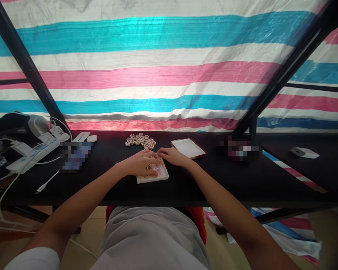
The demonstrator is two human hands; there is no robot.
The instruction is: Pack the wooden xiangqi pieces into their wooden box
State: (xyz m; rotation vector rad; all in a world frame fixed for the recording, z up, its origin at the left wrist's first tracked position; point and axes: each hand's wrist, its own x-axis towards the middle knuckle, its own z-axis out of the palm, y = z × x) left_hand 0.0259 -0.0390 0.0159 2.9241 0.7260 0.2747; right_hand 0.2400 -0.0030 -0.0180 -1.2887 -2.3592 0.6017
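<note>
A shallow white box (165, 175) lies near the desk's front, with several round Chinese chess pieces inside and a pink pattern on its bottom. Over it spreads my left hand (138, 164), palm down; thumb and fingers are apart, with pieces showing between them. At the box's far edge is my right hand (173, 155), its fingers bent together close to the left fingertips. Whatever those right fingers grip is hidden. Just beyond the hands sits a loose cluster of round Chinese chess pieces (141, 140). A white tray-like lid (188, 147) with a brown rim lies to the right.
On the left of the black desk (202, 187) are a white power strip (36, 153), cables and a blurred-out object (76, 156). Another blurred-out item (240, 149) is on the right, and a white adapter (304, 153) lies farther over. Striped plastic sheeting (157, 75) hangs behind.
</note>
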